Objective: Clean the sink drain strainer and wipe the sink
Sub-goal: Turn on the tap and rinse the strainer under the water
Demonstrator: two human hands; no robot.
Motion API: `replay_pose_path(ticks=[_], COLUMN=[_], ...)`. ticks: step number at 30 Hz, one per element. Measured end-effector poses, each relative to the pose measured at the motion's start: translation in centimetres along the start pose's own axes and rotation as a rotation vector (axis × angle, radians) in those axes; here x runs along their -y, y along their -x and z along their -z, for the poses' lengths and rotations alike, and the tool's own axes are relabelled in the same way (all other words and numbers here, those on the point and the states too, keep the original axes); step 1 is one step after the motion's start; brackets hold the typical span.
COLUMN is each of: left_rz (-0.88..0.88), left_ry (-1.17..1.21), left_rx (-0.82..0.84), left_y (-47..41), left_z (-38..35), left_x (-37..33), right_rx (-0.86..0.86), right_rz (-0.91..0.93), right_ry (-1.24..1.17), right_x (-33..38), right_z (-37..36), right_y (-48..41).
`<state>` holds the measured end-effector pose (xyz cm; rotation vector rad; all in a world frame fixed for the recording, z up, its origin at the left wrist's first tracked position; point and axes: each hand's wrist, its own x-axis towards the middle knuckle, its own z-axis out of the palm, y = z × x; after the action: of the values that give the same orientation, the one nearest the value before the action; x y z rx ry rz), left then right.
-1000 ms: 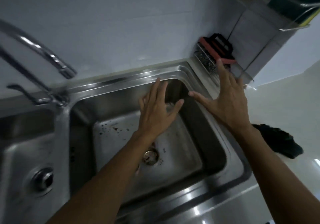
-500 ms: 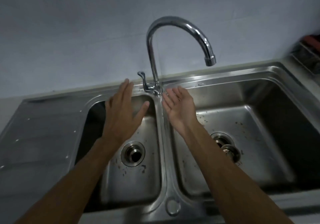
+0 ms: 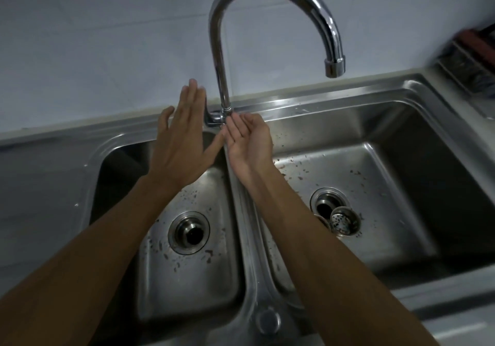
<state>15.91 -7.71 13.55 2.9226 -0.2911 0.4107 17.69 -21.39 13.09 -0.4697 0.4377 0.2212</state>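
Note:
A double stainless steel sink [image 3: 401, 99] fills the view, both basins speckled with dark debris. The drain strainer [image 3: 344, 221] lies tilted on its side at the edge of the right basin's drain [image 3: 325, 202]. The left basin's drain [image 3: 188, 232] stands open. My left hand [image 3: 182, 142] hovers flat, fingers spread, over the faucet's lever, which it hides. My right hand [image 3: 247, 142] is palm up with its fingertips at the base of the chrome faucet [image 3: 219, 51]. Neither hand holds anything.
The faucet's spout [image 3: 333, 64] hangs over the right basin with no water running. A drainboard [image 3: 40, 174] lies left of the basins. A wire rack with a red-handled item [image 3: 471, 59] stands at the far right against the white tiled wall.
The view has swung left from the sink's right corner to the faucet. Both hands have come from the right basin up to the faucet base, the left one rising over the lever.

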Motion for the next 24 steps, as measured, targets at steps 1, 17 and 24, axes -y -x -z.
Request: replay_pose_path(ticks=[1, 17, 24], left_rz=[0.0, 0.193, 0.014], left_ry=[-0.003, 0.092, 0.26], left_rx=[-0.005, -0.024, 0.022], left_y=[0.0, -3.8, 0.6], left_z=[-0.1, -1.4, -5.6], left_x=[0.0, -0.1, -7.2], right_rx=[-0.001, 0.092, -0.102], right_rz=[0.005, 0.01, 0.105], right_ry=[-0.006, 0.241, 2.332], right_x=[0.0, 2.1, 13.8], right_z=[0.0, 2.5, 17.3], right_y=[-0.1, 0.7, 5.8])
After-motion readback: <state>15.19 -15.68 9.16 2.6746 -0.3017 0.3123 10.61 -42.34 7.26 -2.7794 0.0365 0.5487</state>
